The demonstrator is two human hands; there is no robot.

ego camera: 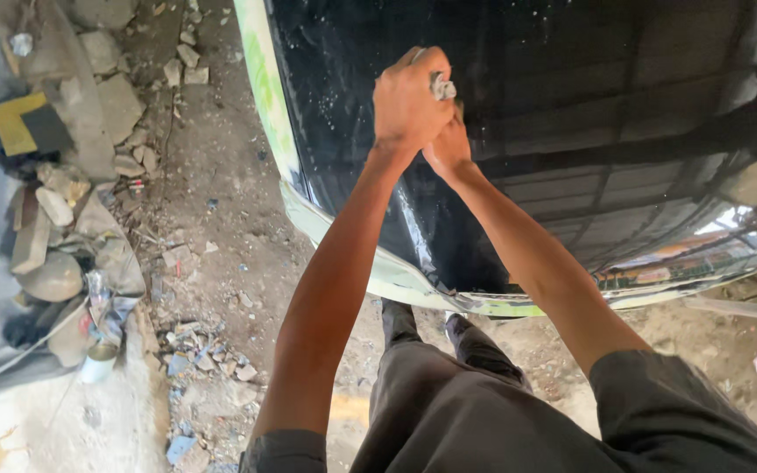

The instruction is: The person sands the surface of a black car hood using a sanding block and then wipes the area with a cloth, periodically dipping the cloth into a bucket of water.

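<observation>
A glossy black car panel with a pale green masked edge fills the upper right. Both my hands are pressed together on its surface near the top middle. My left hand is closed over a small grey pad or folded piece of abrasive paper. My right hand lies just under it, mostly hidden by the left hand, and touches the same spot; what it grips cannot be seen.
Dirt ground with stones and rubble lies at the left. A small tin can stands near a yellow and black sheet pile. My legs stand by the panel's lower edge.
</observation>
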